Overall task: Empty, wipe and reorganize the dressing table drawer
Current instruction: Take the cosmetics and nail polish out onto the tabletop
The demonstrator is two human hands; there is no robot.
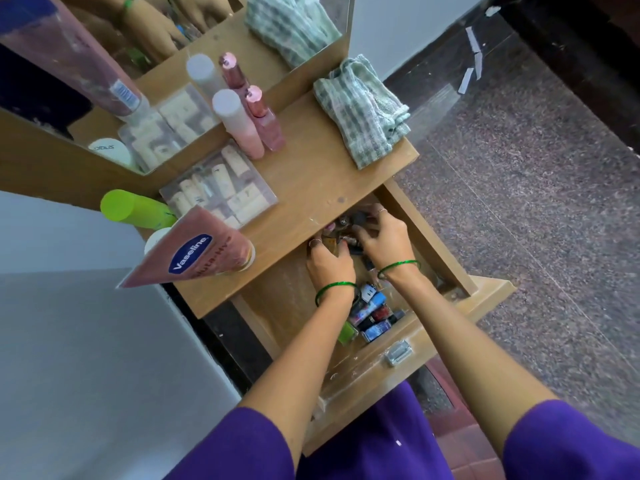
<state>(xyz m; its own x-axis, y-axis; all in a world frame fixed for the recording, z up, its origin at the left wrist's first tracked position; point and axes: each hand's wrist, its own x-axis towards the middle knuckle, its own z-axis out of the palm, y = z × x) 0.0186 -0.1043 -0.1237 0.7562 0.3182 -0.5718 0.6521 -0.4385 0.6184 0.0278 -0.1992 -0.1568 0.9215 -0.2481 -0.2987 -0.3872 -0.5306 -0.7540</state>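
1. Drawer [446,237] is pulled out from under the counter [311,174]. Everything below is placed relative to the drawer.
2. Left hand [329,263] is inside the drawer at its back, right at the counter edge. Its fingers [317,244] are curled down onto a clump of small cosmetics [343,230]. Whether it really has them gripped I can't tell.
3. Right hand [382,239] is in the drawer just beside the left one, over the same clump. Its fingers are bent around the dark pieces, which sit partly hidden under the hand.
4. There's a green bangle [334,289] on the left wrist and another on the right wrist [398,268].
5. Near the drawer's front, between the forearms, lies a cluster of nail polish bottles [372,313], a mix of blue, red, dark and green ones.
6. A metal handle [398,353] is on the drawer's front panel.
7. On the counter above the drawer:
   - a folded checked cloth [363,109] at the far right edge
   - a clear case [220,188] of small pale items
   - two pink bottles [252,123] behind that case
   - a Vaseline tube [197,251] standing cap-down at the left
   - a green tube [135,209] behind the Vaseline
8. A mirror [156,39] behind the counter reflects these items.
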